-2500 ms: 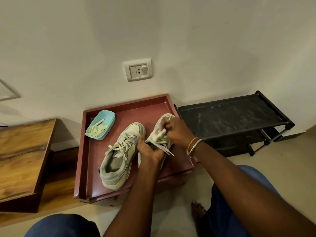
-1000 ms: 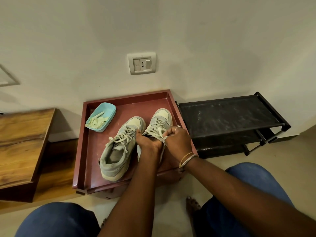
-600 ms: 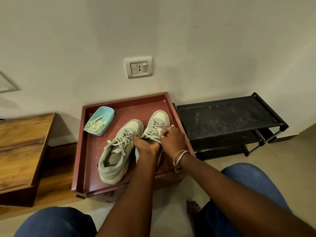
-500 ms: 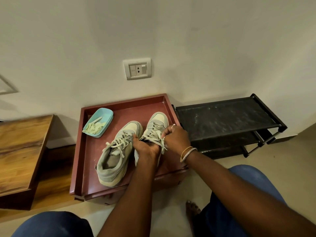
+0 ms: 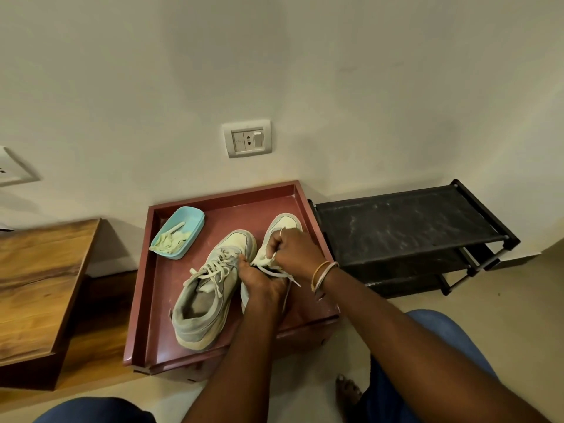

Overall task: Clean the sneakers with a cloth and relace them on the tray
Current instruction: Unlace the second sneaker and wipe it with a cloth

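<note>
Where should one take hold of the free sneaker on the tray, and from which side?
I would take the free sneaker at its heel collar, coming from the near side and above. The heel end lies nearest and its opening gapes upward, so fingers can probably hook inside for a firm grip.

No legible text anywhere; marks on the wall switch plate (image 5: 246, 138) too small.

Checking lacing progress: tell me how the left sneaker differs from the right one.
The left sneaker lies untouched; the right sneaker is mostly hidden, the left hand gripping it, the right hand pinching its lace. The left sneaker's laces are threaded; the right's end trails loose. Both sit upright on the tray.
</note>
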